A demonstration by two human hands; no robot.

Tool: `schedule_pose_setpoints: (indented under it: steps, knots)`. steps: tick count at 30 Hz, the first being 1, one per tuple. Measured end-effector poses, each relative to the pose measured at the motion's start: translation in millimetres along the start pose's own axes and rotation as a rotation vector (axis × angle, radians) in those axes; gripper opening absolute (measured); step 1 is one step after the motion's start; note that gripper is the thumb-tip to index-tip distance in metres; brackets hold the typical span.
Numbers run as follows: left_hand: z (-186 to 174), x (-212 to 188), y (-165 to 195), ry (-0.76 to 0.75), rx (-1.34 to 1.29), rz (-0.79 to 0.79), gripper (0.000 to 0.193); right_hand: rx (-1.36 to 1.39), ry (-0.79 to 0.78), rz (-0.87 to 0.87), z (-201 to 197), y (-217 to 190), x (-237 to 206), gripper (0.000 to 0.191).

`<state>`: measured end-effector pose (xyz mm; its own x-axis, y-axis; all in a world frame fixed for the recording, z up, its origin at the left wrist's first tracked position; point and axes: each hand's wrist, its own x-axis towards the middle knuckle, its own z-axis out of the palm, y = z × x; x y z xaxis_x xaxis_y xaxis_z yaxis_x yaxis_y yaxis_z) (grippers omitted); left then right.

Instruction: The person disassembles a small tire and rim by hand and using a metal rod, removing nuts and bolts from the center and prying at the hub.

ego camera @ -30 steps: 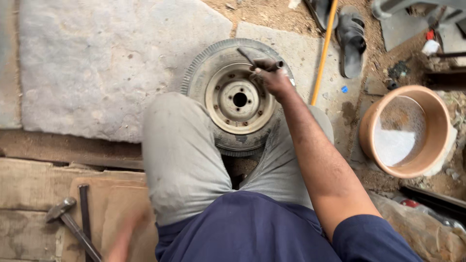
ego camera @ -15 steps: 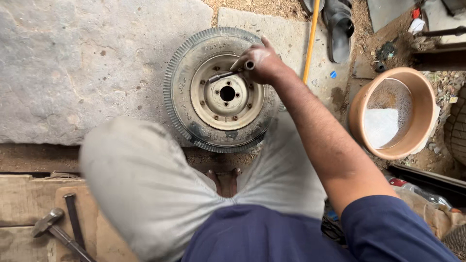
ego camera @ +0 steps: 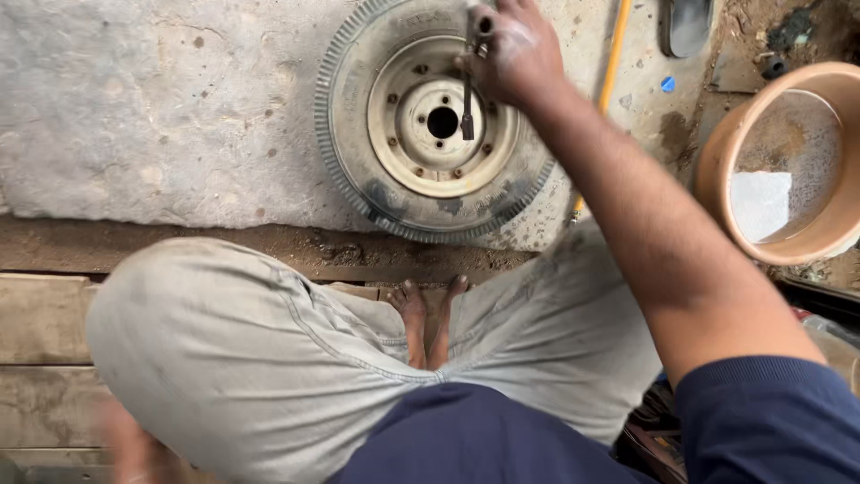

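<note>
A: Ground first — a rough stone slab (ego camera: 161,116) is lying over dirt, with wooden planks (ego camera: 45,341) running along its near edge. What is sitting on it?

B: A small wheel (ego camera: 430,121) is lying flat on the slab, tyre still round its pale rim. The person is squatting over it, knees in grey trousers (ego camera: 269,358), bare toes showing between them.

A: Hands?

B: The right hand (ego camera: 515,49) is closing round the top of a dark metal tool (ego camera: 468,94) — a wrench or rod, I cannot tell which. Its lower end is pointing down at the rim near the hub hole. The left hand (ego camera: 134,448) is blurring at the bottom edge; whether it is gripping anything, I cannot tell.

A: How far along?

B: Early, I am judging. The bolts are still showing round the hub and the tyre is still seated.

A: Anything else?

B: A terracotta-coloured tub (ego camera: 788,161) is standing to the right, a yellow pole (ego camera: 609,81) lying between it and the wheel.
</note>
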<state>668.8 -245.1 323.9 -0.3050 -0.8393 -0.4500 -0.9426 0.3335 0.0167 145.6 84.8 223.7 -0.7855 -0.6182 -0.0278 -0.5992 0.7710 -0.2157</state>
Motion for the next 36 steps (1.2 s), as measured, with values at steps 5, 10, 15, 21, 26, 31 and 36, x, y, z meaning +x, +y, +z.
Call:
schedule_pose_setpoints:
  steps: [5,10,15,21,26,31,36]
  knots:
    - [-82,-35,36,0.379,0.134,0.143,0.053,-0.184,-0.132,-0.252,-22,2,-26,0.043]
    - [-43,-101,172,-0.083,0.126,0.647,0.055,-0.12,-0.208,-0.038,-21,-5,-66,0.04]
    - [113,-135,278,-0.155,0.354,1.122,0.083,0.028,-0.227,-0.072,-33,-13,-90,0.043]
    - [219,-94,294,-0.043,0.467,1.128,0.083,-0.056,-0.254,0.12,-44,-30,-92,0.046]
    - [216,-62,305,-0.138,0.542,1.138,0.075,-0.25,-0.29,0.057,-53,-55,-56,0.045]
    - [221,-37,297,-0.207,0.441,1.112,0.07,-0.195,-0.376,0.226,-62,-98,-46,0.06]
    - [251,-35,274,-0.101,0.314,1.096,0.057,0.508,-0.183,0.248,-54,-126,-74,0.08]
